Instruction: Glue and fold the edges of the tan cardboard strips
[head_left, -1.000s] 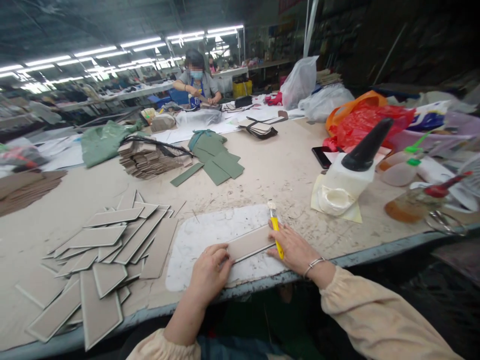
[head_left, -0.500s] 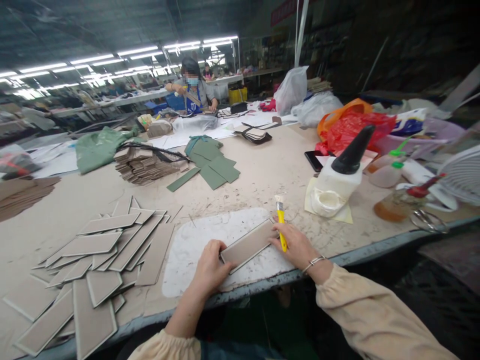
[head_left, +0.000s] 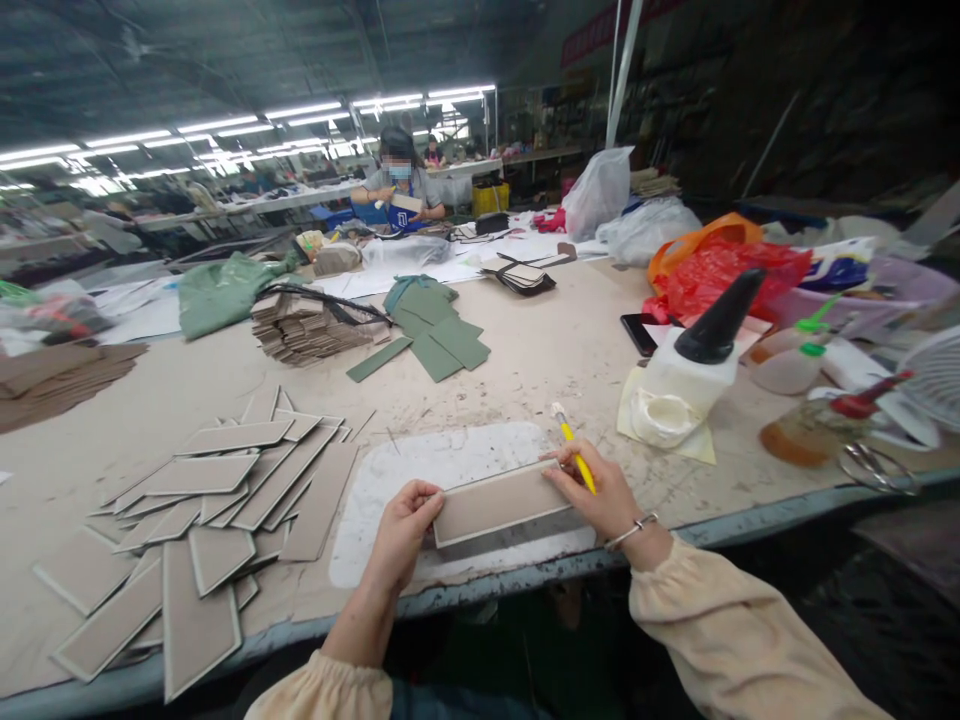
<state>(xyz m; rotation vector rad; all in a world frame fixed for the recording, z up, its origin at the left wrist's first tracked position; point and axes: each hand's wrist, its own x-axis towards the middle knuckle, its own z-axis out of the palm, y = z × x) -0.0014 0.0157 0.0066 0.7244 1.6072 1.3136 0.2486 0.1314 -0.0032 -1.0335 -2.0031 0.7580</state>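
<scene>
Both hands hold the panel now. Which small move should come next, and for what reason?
I would probably carry the panel left to the pile of panels. The left hand and right hand both grip it, it seems raised over the white board, and its pale border resembles those on the pile. The brush in the right hand points away from it.

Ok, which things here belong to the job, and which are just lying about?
Likely in the job:
panel, held by left hand and right hand
brush, in right hand
white board, under panel
piled panels

Seemingly lying about:
phone
red bag
green bag
</scene>
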